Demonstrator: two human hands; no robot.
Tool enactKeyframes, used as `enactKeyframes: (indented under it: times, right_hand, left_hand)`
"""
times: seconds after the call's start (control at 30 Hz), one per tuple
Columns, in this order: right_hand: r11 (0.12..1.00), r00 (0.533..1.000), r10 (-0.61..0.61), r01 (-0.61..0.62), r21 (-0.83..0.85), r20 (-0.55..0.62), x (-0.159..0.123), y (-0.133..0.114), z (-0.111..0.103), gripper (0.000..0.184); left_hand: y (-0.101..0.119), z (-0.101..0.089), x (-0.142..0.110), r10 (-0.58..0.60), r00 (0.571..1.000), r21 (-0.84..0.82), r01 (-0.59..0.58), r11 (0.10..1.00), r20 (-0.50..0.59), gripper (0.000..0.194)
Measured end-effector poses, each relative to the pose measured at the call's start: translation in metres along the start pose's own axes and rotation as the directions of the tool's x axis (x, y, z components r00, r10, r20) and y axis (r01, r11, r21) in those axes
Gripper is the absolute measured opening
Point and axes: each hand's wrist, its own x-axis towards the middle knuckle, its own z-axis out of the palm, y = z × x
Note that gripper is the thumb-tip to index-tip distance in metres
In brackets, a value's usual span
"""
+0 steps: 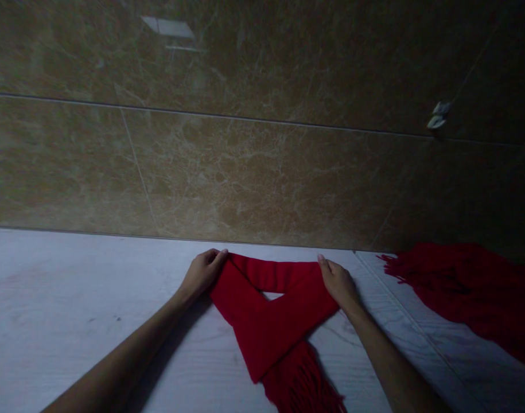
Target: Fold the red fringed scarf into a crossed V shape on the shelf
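Note:
A red scarf [262, 327] lies on the white wood-grain surface, folded into a loop with its ends crossed in front and a fringe [307, 384] trailing toward me. The upper left corner of the loop is pinched by my left hand [204, 271], thumb on top. At the upper right corner, my right hand [337, 281] grips the cloth in the same way, thumb up. Between the two hands the back band of the scarf runs fairly straight. A small gap in the loop shows the pale surface beneath.
Another red fringed cloth [469, 292] lies bunched at the right. Behind the white surface [73, 304] rises a brown marbled tile wall [245, 172]. A small whitish fixture [438, 116] sits on the wall at upper right. A seam crosses the surface on the right.

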Motion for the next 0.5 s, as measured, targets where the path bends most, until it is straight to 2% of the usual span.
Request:
enactKeyframes:
  times: [0.2,0.37,0.5]
  right_hand:
    - [1.000,0.999,0.010,-0.011,-0.024,-0.050,0.0067,0.0042,0.0030,0.056]
    - [0.996,0.998,0.031,-0.035,-0.080,-0.058,0.0098,0.0060,0.0058,0.055]
    - [0.995,0.999,0.030,-0.033,-0.097,-0.041,0.0098,0.0073,0.0063,0.055]
  left_hand:
    - [-0.0012,-0.0001,0.0043,0.032,0.999,0.128,-0.032,0.991,0.004,0.055]
    - [-0.0004,0.0021,0.0066,-0.019,0.998,0.375,-0.002,0.927,0.054,0.052]
    - [0.0027,0.0045,0.0056,-0.067,0.995,0.449,0.027,0.893,0.074,0.054]
